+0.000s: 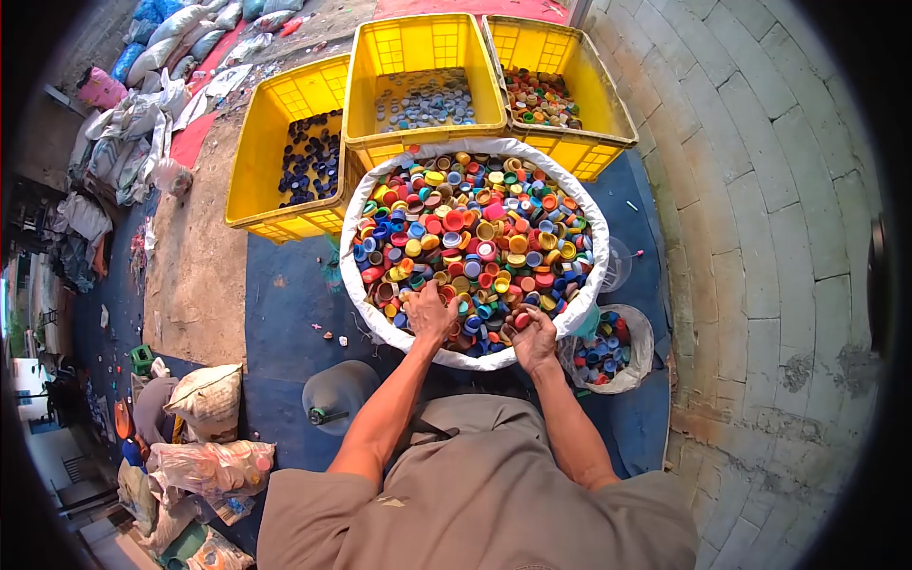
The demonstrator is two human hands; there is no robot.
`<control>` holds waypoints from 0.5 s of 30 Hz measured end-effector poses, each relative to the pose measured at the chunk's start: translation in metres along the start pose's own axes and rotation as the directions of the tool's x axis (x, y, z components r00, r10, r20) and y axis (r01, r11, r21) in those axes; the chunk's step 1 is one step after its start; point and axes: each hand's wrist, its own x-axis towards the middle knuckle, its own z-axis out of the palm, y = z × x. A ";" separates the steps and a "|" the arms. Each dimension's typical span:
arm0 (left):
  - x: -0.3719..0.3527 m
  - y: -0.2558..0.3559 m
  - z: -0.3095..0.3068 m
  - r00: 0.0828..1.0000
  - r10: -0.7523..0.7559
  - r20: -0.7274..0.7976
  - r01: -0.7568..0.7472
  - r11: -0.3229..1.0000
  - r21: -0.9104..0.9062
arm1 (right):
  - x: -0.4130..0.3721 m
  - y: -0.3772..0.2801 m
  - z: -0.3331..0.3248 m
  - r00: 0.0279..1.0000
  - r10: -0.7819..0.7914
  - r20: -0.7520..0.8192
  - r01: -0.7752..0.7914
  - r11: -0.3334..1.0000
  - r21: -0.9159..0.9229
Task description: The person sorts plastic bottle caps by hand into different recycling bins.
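A large round container with a white cloth rim (600,223) is heaped with bottle caps (475,223) of many colours. My left hand (429,312) reaches into the near left of the heap, its fingers apart and touching caps. Nothing shows gripped in it, though its fingertips are partly hidden. Near the front right of the rim, my right hand (534,340) is turned palm up, with its fingers curled around a red bottle cap (522,321). Other caps may lie in that palm; I cannot make them out.
Beyond the heap stand yellow crates holding dark blue caps (312,161), pale caps (432,100) and red-orange caps (541,95). A small white-lined bucket (632,366) of caps is at right, a large bottle (337,394) at left. A block wall (760,247) bounds the right.
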 end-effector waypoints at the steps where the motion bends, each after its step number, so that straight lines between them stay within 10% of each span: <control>1: 0.001 0.003 0.000 1.000 -0.017 0.017 0.017 1.000 0.021 | -0.003 0.004 -0.007 1.000 0.010 0.011 -0.010 1.000 0.002; 6: 0.008 0.000 0.007 1.000 0.003 0.008 -0.003 0.999 0.041 | -0.009 0.016 -0.012 0.999 0.024 0.037 -0.021 0.998 -0.067; 10: 0.011 0.005 0.001 1.000 0.019 -0.005 -0.020 0.956 -0.293 | -0.004 0.017 -0.008 0.999 -0.008 0.046 0.020 0.962 -0.272; 12: 0.008 0.032 -0.031 0.987 -0.082 0.137 0.151 0.763 -0.629 | -0.002 0.018 -0.002 0.994 -0.041 0.098 0.078 0.907 -0.413; 15: 0.003 0.043 -0.056 0.874 -0.069 0.482 0.485 0.032 -0.874 | -0.017 0.008 0.041 0.947 -0.170 0.272 0.316 0.631 -0.708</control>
